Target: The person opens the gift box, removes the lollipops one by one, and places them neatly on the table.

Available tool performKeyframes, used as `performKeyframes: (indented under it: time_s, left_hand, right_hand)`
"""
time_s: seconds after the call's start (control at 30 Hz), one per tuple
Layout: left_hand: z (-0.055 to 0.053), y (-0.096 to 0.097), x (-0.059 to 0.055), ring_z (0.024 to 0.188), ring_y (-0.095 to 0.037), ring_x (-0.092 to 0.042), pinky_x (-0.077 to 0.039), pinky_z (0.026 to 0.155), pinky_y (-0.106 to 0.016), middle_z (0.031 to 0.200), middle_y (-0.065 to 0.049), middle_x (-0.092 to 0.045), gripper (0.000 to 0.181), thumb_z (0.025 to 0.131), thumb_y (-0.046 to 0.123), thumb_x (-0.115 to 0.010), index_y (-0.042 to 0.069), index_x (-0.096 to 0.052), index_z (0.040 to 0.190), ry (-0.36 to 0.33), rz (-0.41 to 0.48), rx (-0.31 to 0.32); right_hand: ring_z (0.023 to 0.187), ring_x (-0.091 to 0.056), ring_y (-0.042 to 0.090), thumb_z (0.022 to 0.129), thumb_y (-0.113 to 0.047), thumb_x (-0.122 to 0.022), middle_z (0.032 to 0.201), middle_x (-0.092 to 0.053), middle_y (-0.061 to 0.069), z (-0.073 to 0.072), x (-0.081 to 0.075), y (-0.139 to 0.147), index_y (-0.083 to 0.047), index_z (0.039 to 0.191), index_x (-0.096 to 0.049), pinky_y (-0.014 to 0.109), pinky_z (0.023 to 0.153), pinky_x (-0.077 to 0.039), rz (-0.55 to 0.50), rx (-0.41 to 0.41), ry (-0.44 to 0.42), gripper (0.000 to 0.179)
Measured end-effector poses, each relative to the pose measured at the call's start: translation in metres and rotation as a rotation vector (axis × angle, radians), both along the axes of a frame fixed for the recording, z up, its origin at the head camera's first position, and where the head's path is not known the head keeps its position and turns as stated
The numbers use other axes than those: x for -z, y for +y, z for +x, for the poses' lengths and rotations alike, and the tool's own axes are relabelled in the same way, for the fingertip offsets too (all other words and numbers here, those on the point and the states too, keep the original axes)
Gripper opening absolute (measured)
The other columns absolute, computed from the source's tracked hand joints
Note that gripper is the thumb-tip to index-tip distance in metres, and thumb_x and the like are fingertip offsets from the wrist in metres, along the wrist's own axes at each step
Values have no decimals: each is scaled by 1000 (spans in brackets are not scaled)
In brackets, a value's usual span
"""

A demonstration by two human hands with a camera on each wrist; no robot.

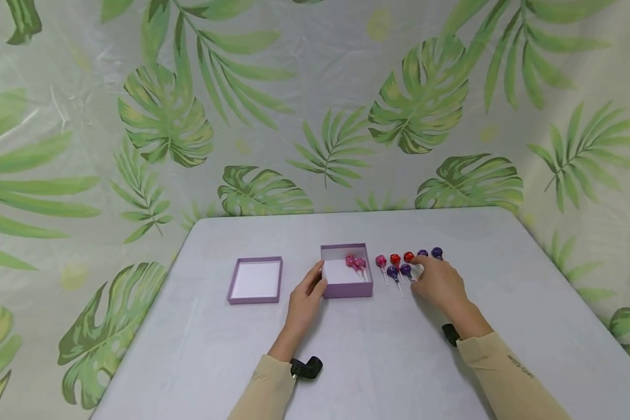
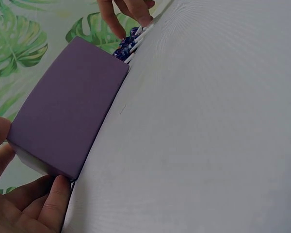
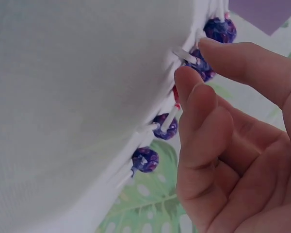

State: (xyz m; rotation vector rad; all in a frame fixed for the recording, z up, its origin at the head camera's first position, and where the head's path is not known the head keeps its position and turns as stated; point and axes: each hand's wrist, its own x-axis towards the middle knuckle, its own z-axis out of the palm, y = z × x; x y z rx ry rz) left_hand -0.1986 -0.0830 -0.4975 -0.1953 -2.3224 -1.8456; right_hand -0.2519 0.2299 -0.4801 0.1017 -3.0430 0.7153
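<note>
My left hand (image 1: 304, 300) holds the left side of a purple box (image 1: 349, 290) with a white inside. In the left wrist view, its fingers (image 2: 56, 206) bend at the box's lower corner, with another fingertip high on its edge. Pink lollipops (image 1: 360, 263) lie in the box's right half. My right hand (image 1: 441, 284) reaches into the lollipops on the table, fingertips near a red lollipop (image 1: 408, 256) and a purple lollipop (image 1: 406, 270). In the right wrist view, thumb and forefinger stand apart, with a purple-wrapped lollipop (image 3: 203, 69) showing behind the gap.
Other lollipops lie right of the box: a pink one (image 1: 381, 261), a red one (image 1: 395, 259) and several purple ones (image 1: 437, 252). A shallow purple lid (image 1: 254, 300) lies inside-up at left. The white table (image 1: 357, 361) meets a leaf-print curtain (image 1: 336, 87) behind.
</note>
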Motion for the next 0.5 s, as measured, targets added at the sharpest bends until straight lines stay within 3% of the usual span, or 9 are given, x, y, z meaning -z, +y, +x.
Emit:
performKeyframes:
  time_s: [0.1,0.3,0.47,0.5]
  left_hand:
    - [-1,1,0,131,-27,-54,-47,105,-40,142,-20,-56,44,104,15,-57,12,-53,148,-20,1,-2]
    - [-1,0,0,132,-28,-53,-47,105,-40,143,-19,-55,45,104,16,-56,14,-51,149,-15,-9,6]
    - [0,0,0,132,-27,-53,-47,106,-39,144,-18,-54,46,105,17,-56,15,-51,150,-17,-14,11]
    - [-3,-1,5,132,-27,-53,-47,105,-39,144,-18,-54,46,104,17,-56,16,-51,150,-22,-16,9]
  right_hand:
    - [80,-65,33,82,-18,-79,89,-71,13,0,-3,3,-3,131,-63,45,57,-52,9,15,-5,54]
    - [107,-59,53,85,-26,-75,125,-62,31,-2,-5,10,2,136,-58,60,70,-53,46,44,-4,61]
    - [108,-59,52,87,-29,-73,126,-61,31,-4,-4,11,5,129,-63,58,70,-54,49,55,-75,56]
    - [106,-60,51,87,-29,-73,124,-63,31,-4,-3,11,5,127,-64,57,69,-55,48,58,-82,54]
